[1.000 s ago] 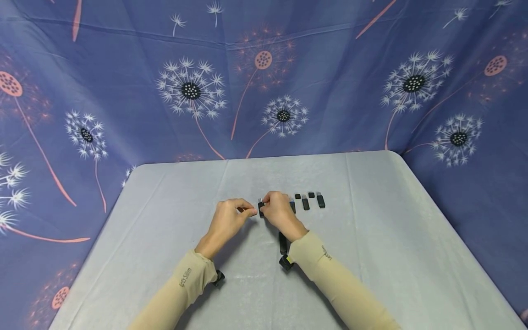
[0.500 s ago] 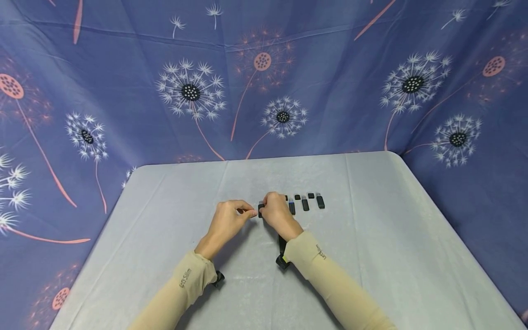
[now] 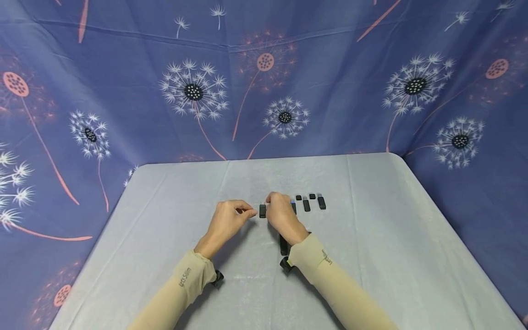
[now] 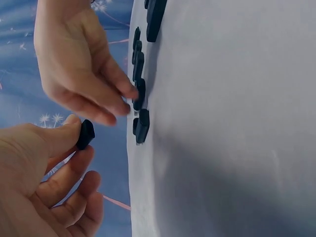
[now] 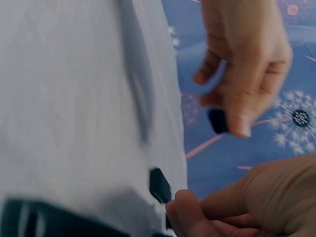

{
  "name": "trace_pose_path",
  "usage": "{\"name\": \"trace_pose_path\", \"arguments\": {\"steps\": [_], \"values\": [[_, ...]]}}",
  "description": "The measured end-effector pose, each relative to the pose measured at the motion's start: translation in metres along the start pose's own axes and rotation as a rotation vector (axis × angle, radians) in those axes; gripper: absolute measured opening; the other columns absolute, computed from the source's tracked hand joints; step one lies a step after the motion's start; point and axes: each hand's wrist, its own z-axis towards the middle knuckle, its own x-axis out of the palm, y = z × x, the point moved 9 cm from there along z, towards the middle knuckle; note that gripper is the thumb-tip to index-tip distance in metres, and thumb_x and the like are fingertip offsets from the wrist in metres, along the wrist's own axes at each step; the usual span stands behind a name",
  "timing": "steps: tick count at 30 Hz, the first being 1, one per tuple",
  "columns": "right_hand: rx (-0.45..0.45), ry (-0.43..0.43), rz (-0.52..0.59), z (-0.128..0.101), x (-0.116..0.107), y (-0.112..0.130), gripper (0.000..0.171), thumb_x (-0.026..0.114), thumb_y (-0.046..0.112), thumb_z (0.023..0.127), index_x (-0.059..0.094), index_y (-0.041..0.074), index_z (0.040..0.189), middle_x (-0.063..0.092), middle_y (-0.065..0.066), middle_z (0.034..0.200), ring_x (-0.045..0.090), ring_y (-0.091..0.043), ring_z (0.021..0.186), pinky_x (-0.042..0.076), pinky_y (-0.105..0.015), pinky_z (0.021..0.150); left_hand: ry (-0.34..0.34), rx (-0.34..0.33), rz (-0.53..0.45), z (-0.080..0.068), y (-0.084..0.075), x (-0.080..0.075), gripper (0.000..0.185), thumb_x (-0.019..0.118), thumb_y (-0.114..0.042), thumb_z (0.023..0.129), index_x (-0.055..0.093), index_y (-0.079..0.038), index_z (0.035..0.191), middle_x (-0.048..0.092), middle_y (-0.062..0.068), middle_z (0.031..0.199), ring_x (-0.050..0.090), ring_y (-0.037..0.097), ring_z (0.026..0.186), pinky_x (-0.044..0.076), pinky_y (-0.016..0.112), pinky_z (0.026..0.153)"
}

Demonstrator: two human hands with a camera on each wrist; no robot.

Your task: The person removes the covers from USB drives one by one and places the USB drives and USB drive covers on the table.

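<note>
My left hand (image 3: 228, 220) pinches a small black cap (image 4: 85, 134) between thumb and index finger, raised above the table. The cap also shows in the right wrist view (image 5: 217, 121). Just right of those fingertips a black USB stick (image 3: 262, 211) lies on the cloth, its metal plug pointing away from me. Beside this stick is my right hand (image 3: 283, 215), its fingers loosely bent and holding nothing that I can see. Further right, partly behind that hand, lies a USB stick with a blue plug (image 3: 293, 207).
Two more USB sticks, a nearer (image 3: 306, 205) and a farther one (image 3: 321, 202), continue the row rightward. Small black caps (image 3: 299, 197) lie behind them. A longer black object (image 3: 283, 245) lies under my right wrist. Pale cloth covers the table (image 3: 173, 197); a patterned blue curtain hangs behind.
My right hand has let go of the leftmost USB stick and shifted slightly right, leaving the stick in fuller view. The left hand stays almost still with the cap.
</note>
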Motion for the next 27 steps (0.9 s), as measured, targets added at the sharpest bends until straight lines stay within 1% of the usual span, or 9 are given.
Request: {"name": "trace_pose_path", "arguments": {"steps": [4,7,10,14,17,21,27], "values": [[-0.025,-0.012,0.039,-0.005,-0.015,-0.004,0.021,0.059,0.0,0.1,0.068,-0.003,0.12,0.074,-0.018,0.105,0.067,-0.022,0.073,0.053,-0.031,0.06,-0.001,-0.012,0.007,0.0,0.004,0.0,0.006,0.083,-0.023,0.089,0.082,-0.025,0.083,0.076,-0.011,0.079,0.068,0.009,0.077,0.055,0.029,0.065],[-0.054,-0.014,0.07,-0.008,-0.023,-0.008,0.024,0.06,0.001,0.101,0.065,-0.004,0.124,0.073,-0.015,0.097,0.064,-0.017,0.068,0.051,-0.028,0.058,0.002,-0.015,0.015,0.0,0.006,0.001,0.006,0.083,-0.021,0.088,0.082,-0.024,0.083,0.077,-0.011,0.079,0.068,0.009,0.077,0.055,0.029,0.065],[-0.088,-0.039,0.074,-0.011,-0.031,-0.013,0.026,0.061,0.002,0.101,0.064,-0.005,0.126,0.072,-0.012,0.092,0.064,-0.016,0.068,0.052,-0.029,0.059,0.007,-0.024,0.023,0.0,0.007,0.002,0.005,0.083,-0.021,0.088,0.082,-0.022,0.084,0.077,-0.01,0.08,0.069,0.01,0.078,0.055,0.029,0.065],[-0.128,-0.089,0.045,-0.017,-0.041,-0.016,0.025,0.063,0.001,0.099,0.065,-0.005,0.123,0.071,-0.01,0.09,0.065,-0.015,0.07,0.053,-0.031,0.062,0.013,-0.038,0.026,0.002,0.01,0.004,0.003,0.083,-0.022,0.089,0.083,-0.02,0.086,0.078,-0.009,0.082,0.069,0.011,0.078,0.054,0.028,0.065],[-0.147,-0.114,0.034,-0.02,-0.047,-0.018,0.024,0.064,0.0,0.098,0.066,-0.006,0.121,0.071,-0.009,0.087,0.062,-0.015,0.067,0.051,-0.03,0.06,0.016,-0.044,0.025,0.003,0.011,0.005,0.004,0.082,-0.023,0.089,0.083,-0.02,0.087,0.078,-0.009,0.082,0.069,0.01,0.077,0.053,0.027,0.063],[-0.144,-0.107,0.042,-0.024,-0.049,-0.021,0.025,0.065,0.001,0.098,0.066,-0.005,0.121,0.069,-0.008,0.081,0.057,-0.014,0.06,0.047,-0.028,0.054,0.017,-0.05,0.025,0.007,0.013,0.007,0.004,0.083,-0.021,0.089,0.082,-0.021,0.085,0.077,-0.008,0.081,0.067,0.009,0.072,0.052,0.027,0.061],[-0.148,-0.113,0.057,-0.028,-0.053,-0.024,0.026,0.064,0.001,0.097,0.066,-0.005,0.123,0.071,-0.008,0.083,0.054,-0.012,0.056,0.044,-0.026,0.051,0.034,-0.048,0.04,0.018,0.016,0.011,0.006,0.082,-0.019,0.09,0.081,-0.02,0.084,0.078,-0.005,0.081,0.066,0.007,0.069,0.054,0.028,0.062]]}}
